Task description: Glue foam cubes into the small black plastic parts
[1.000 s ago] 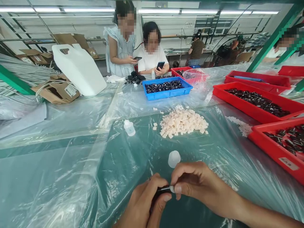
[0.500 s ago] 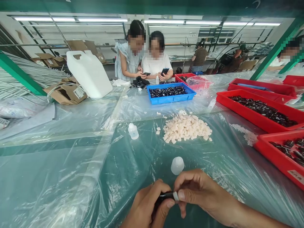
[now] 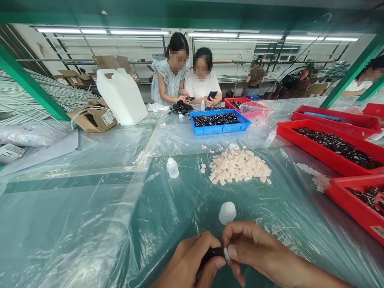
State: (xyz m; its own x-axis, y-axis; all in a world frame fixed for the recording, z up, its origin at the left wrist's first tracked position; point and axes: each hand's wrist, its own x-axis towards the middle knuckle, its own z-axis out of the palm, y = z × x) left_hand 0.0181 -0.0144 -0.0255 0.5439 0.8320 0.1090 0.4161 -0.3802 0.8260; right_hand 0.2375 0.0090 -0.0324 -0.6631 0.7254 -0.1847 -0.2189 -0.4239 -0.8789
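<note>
Green worktop [image 3: 114, 196] under clear plastic sheeting [image 3: 66, 228]; strip lights [image 3: 214, 35] across the far room. Labels [image 3: 108, 117] on the carton [image 3: 91, 119] (far left) and red tray [image 3: 345, 202] (near right) illegible. Near centre: left hand [image 3: 189, 260] gripping a black piece [image 3: 214, 252]; right hand [image 3: 261, 250] pinching a pale piece [image 3: 226, 253] at its right end.

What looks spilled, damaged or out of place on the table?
White fragments lie scattered on the plastic sheeting beside the nearest red tray, looking spilled. A few cream pieces sit left of their pile, looking strayed. The black part is too covered by the left hand to check for damage.
</note>
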